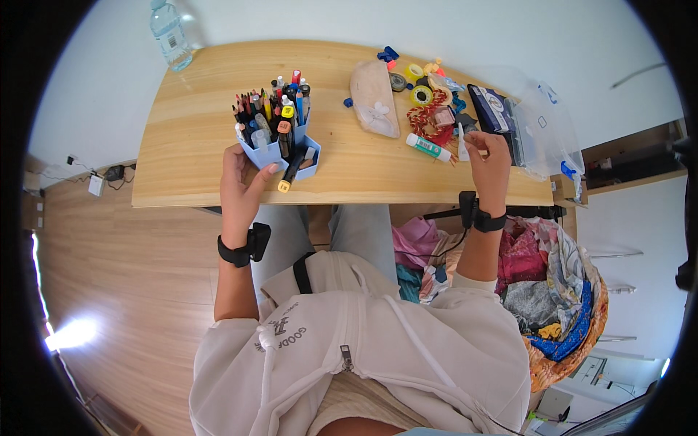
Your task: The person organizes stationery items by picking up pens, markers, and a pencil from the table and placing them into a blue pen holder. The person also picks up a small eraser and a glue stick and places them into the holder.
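Observation:
My left hand (242, 177) grips the near left side of a light-blue pen organizer (266, 158), its thumb on the front rim. Pencils, pens and markers (267, 109) stand upright in it, and a yellow-ended marker (290, 173) leans out of the front compartment. Over at the right, my right hand (487, 155) pinches a small white pointed object (462, 144), whose kind I cannot tell. Left of that hand lies a green-and-white glue stick (428, 147), below a red braided cord (421, 120). A pale pencil pouch (373, 98) lies between the organizer and the cord.
Tape rolls (421, 95) and small blue pieces (388, 54) lie towards the back right. A dark blue packet (491, 108) and a clear plastic container (545, 131) are at the table's right end. A water bottle (170, 38) stands at the back left corner. A cloth-filled basket (594, 327) sits below.

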Available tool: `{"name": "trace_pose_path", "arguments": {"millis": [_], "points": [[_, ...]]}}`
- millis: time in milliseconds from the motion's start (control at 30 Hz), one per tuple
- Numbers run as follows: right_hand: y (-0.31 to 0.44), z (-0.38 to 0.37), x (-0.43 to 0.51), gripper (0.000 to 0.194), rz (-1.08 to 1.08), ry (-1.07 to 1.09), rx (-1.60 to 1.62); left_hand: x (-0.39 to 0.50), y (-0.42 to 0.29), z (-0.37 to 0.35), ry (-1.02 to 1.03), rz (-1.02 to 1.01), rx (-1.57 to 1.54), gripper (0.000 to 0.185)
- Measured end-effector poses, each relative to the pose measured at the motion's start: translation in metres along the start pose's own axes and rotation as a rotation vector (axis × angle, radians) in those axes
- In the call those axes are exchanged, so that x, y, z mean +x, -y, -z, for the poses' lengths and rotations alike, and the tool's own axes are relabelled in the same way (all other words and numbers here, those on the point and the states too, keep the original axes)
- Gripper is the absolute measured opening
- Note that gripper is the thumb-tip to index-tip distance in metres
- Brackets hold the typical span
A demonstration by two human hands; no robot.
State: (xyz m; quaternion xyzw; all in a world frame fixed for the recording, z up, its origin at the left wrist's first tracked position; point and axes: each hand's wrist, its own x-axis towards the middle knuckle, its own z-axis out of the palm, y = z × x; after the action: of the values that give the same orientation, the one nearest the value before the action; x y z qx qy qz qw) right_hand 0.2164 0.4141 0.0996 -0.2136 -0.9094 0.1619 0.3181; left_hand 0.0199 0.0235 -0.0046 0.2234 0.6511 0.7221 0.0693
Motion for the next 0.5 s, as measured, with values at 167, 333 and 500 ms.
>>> {"name": "trace_pose_path", "arguments": {"millis": [167, 333, 500], "points": [[0.042, -0.008, 0.001, 0.021, 0.046, 0.037, 0.101, 0.000, 0.000, 0.001, 0.007, 0.002, 0.021, 0.046], [0.072, -0.017, 0.001, 0.020, 0.078, 0.095, 0.201, 0.000, 0.001, 0.001, 0.010, 0.005, 0.019, 0.046], [0.084, -0.030, 0.001, 0.018, 0.097, 0.136, 0.287, 0.000, 0.003, 0.002, 0.012, 0.013, 0.023, 0.046]]}}
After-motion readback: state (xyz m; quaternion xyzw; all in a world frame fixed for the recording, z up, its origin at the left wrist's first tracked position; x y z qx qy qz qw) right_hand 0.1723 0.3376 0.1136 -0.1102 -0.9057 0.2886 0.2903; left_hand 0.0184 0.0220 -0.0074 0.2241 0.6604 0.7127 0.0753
